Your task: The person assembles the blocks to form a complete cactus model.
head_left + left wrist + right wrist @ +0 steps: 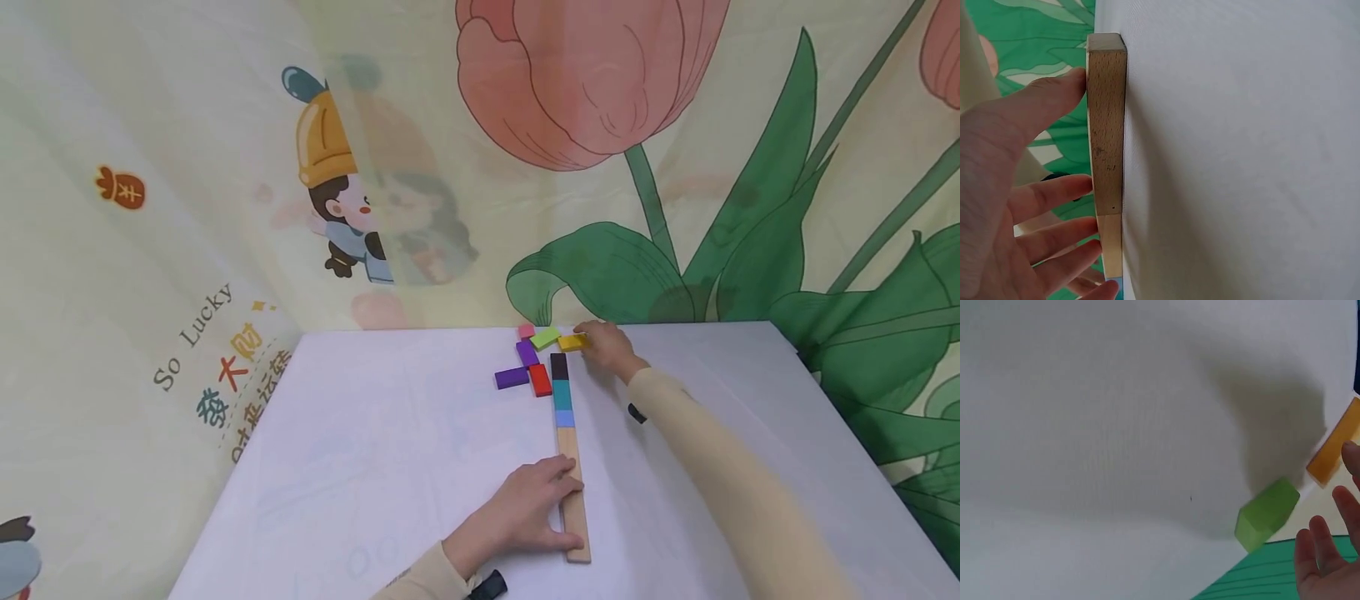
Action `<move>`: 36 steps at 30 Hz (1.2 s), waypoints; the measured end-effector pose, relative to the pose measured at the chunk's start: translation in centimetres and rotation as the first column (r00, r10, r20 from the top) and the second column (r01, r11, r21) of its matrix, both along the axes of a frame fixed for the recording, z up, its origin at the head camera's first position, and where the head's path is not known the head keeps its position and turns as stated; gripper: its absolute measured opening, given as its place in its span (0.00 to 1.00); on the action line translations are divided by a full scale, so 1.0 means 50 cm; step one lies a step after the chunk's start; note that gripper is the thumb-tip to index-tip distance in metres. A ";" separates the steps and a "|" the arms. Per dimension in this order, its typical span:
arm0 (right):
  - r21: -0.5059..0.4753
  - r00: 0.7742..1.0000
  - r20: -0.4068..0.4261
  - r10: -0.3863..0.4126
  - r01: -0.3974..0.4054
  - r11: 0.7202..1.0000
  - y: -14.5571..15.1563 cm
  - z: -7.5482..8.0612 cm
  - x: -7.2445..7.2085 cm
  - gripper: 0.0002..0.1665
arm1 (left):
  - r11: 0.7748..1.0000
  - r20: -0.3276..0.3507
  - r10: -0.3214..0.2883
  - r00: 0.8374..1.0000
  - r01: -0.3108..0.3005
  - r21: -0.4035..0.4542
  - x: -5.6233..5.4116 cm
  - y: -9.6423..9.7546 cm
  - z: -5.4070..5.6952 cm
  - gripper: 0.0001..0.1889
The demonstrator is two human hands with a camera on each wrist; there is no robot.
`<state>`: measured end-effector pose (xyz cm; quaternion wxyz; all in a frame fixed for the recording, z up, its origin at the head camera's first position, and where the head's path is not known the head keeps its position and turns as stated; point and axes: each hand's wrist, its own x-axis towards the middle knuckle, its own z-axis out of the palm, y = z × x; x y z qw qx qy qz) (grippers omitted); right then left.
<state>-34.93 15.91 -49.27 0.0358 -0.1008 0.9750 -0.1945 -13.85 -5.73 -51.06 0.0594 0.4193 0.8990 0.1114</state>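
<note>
A straight row of blocks runs away from me: plain wooden pieces nearest, then a light blue block, a teal block and a black one at the far end. My left hand rests on the wooden part, its thumb and spread fingertips touching the wood. Near the table's back edge, my right hand pinches the right end of a yellow block. A lime green block lies just left of it; the right wrist view also shows this green block.
Left of the row's far end lie a red block, two purple blocks and a pink block. The white table ends at the back against a printed curtain.
</note>
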 end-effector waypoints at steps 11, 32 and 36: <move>0.007 0.996 -0.081 -0.029 0.030 1.000 0.018 -0.028 0.005 0.21 | 1.000 -0.037 -0.021 0.999 0.022 0.006 0.002 0.006 -0.005 0.36; -0.021 0.990 0.013 0.141 -0.140 0.990 0.076 0.000 0.213 0.18 | 0.999 0.059 0.040 0.997 -0.040 0.000 0.006 0.003 -0.001 0.36; -0.009 0.988 0.015 0.154 -0.154 0.988 0.072 -0.004 0.244 0.18 | 0.999 0.063 0.039 0.997 -0.040 0.005 0.005 0.007 0.001 0.36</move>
